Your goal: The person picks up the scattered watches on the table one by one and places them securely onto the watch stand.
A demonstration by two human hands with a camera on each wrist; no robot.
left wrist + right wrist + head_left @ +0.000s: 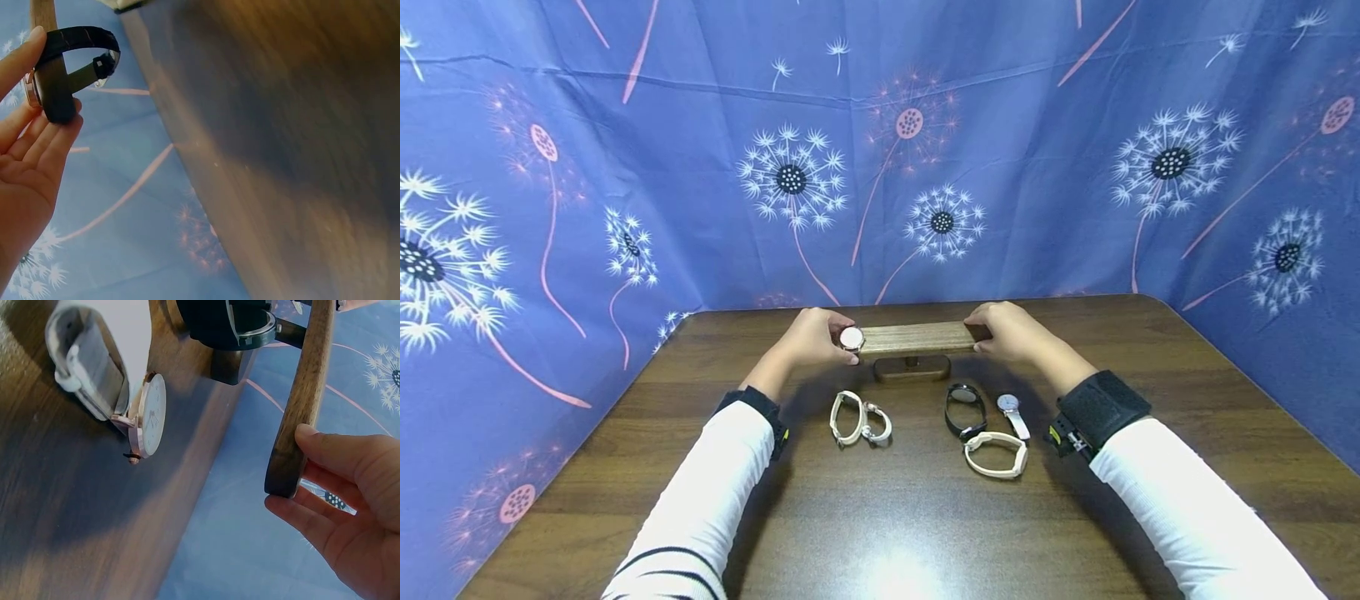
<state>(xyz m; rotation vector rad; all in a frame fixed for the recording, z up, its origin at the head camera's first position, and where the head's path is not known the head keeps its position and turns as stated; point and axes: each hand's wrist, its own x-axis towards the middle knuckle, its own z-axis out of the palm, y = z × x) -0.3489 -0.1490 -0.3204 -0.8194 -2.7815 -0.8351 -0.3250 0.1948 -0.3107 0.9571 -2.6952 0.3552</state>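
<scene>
At the table's (pixel 820 500) far side, we grip both ends of a wooden display stand (pixel 917 337), our left hand (pixel 812 337) at the rose-rimmed watch (pixel 852 338) looped around one end, our right hand (pixel 1009 332) pinching the other; a black watch (pixel 964 395) sits nearer us.

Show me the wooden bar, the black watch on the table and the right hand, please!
Wooden bar (pixel 917 337): head view, middle of its top face.
Black watch (pixel 964 395): head view, its round case.
Right hand (pixel 1011 331): head view, back of the hand.
</scene>
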